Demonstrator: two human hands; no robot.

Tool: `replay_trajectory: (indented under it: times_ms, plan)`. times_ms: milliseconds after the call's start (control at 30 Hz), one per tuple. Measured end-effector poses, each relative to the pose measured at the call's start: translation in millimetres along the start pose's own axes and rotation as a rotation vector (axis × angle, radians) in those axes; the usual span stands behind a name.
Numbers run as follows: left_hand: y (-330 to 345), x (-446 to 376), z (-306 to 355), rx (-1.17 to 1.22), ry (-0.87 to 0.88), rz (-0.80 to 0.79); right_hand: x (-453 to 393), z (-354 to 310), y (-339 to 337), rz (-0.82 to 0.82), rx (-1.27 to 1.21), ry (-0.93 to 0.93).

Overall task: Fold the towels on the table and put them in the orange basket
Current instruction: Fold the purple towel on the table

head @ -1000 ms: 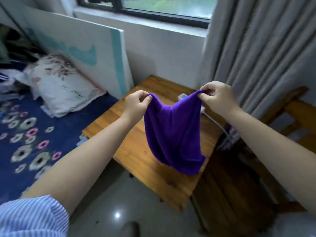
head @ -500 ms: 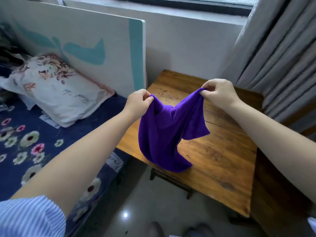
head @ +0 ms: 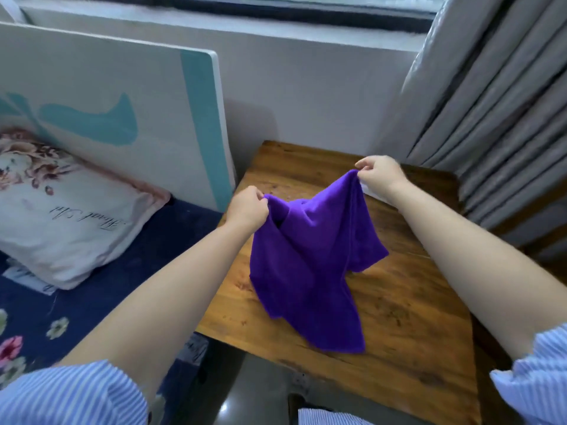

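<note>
Over the wooden surface (head: 414, 317), left hand (head: 248, 207) and right hand (head: 380, 176) pinch the purple towel's (head: 310, 271) top corners, its tail resting there; uneven lowering could bunch it.

Wooden table (head: 408, 342), brown w/ dark grain marks, set in the corner by the window wall. On it: purple towel (head: 310, 271), lower part crumpled on the tabletop near the table's mid-left, upper corners lifted off the surface. Small white item (head: 366, 189) at table's far side, mostly hidden, can't tell what. Left of table: bed w/ navy floral sheet (head: 101, 289); pillow (head: 61, 222) lies on it.
</note>
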State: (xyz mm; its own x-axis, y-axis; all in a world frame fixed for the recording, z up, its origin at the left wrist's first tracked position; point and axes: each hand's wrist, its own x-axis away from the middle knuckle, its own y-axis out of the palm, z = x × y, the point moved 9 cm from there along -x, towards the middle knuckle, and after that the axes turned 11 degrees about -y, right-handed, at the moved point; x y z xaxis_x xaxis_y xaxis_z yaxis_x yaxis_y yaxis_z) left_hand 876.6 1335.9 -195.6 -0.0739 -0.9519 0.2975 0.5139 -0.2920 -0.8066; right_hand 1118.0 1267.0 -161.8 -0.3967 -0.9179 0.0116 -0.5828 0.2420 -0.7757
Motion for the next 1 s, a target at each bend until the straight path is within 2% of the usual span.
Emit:
replay_trajectory:
  times_ms: [100, 233, 333, 500, 633, 800, 933, 1000]
  plan:
    - [51, -19, -38, -0.183, -0.174, -0.191, 0, 43, 63, -0.213, 0.074, 0.087]
    - [91, -35, -77, -0.269, -0.271, -0.317, 18, 96, 119, -0.338, 0.122, 0.231]
    - [109, -54, -96, -0.305, -0.323, -0.355, 22, 123, 147, -0.321, 0.095, 0.332]
    - [130, -77, -127, -0.331, -0.398, -0.355, 5, 123, 176, -0.294, 0.224, 0.262]
    - [150, -82, -153, -0.354, -0.42, -0.378, -9, 126, 200, -0.32, 0.307, 0.299]
    - [150, -93, -160, -0.228, -0.342, -0.339, -14, 135, 207, -0.294, 0.379, 0.403]
    - [131, -105, -159, -0.078, -0.3, -0.261, -7, 134, 201, -0.263, 0.263, 0.453]
    - [115, -113, -152, 0.017, -0.267, -0.218, -2, 132, 185, -0.191, 0.174, 0.464]
